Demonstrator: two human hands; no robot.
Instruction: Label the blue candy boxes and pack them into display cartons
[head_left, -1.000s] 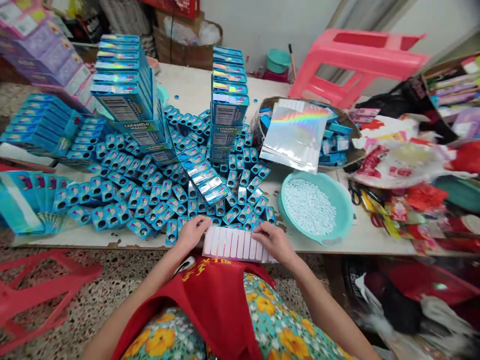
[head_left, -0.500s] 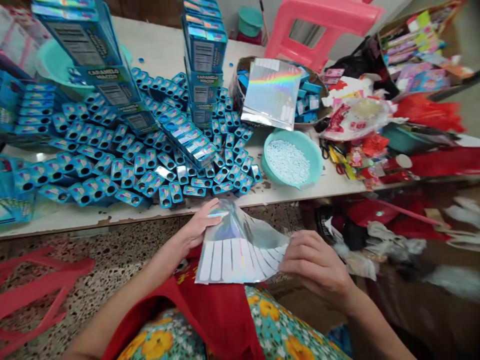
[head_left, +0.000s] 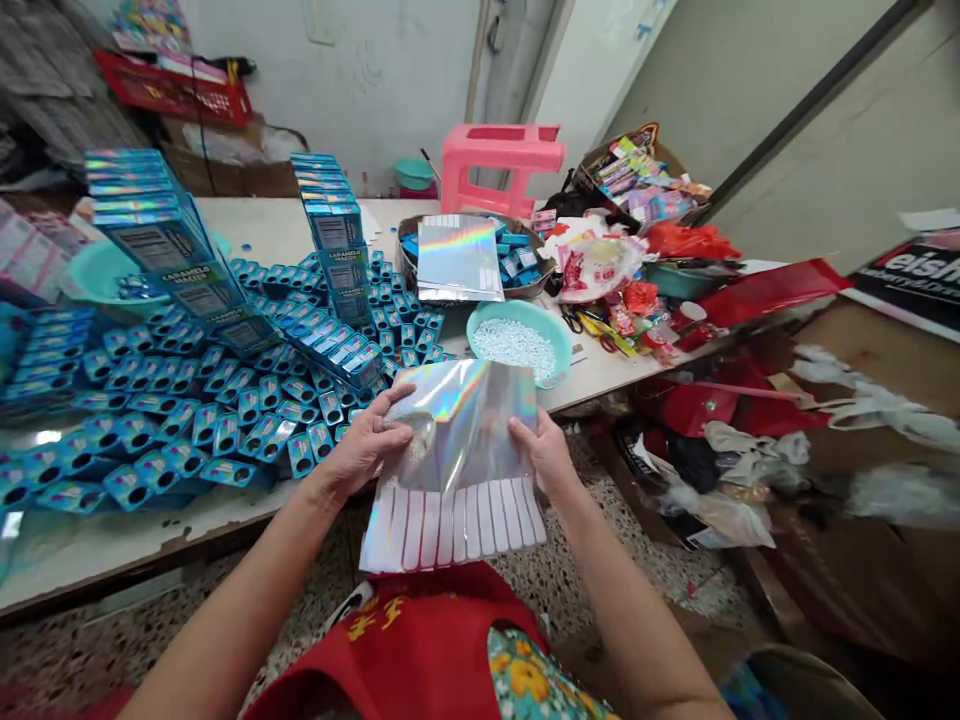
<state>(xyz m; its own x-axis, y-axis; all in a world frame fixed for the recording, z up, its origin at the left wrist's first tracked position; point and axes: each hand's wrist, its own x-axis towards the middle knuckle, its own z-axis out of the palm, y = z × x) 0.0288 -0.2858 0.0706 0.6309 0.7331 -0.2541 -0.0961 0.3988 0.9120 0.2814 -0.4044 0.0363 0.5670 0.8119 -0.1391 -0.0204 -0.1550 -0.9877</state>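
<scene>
Between my two hands is a shiny holographic sticker sheet (head_left: 465, 455), held in front of my red apron. White oblong labels run in a row along its near end. My left hand (head_left: 367, 440) grips the left edge, thumb on top. On the right edge, my right hand (head_left: 544, 450) pinches the sheet, its thumb over the top and its other fingers mostly hidden beneath. Just beyond the sheet stands a turquoise bowl (head_left: 555, 345) of small white pellets. More holographic sheets (head_left: 459, 258) lie on a basket of blue boxes behind it.
Many small blue boxes (head_left: 247, 400) with round holes cover the table's left part. Tall stacks of blue cartons (head_left: 341, 235) rise among them. A pink stool (head_left: 502, 165) is at the back. Scissors (head_left: 589, 325) and wrappers lie right; bags and cardboard fill the lower right.
My right hand has moved from the sheet's near corner up to its right edge. The sheet, curled before, is now flatter and farther out. My view has tilted up.
</scene>
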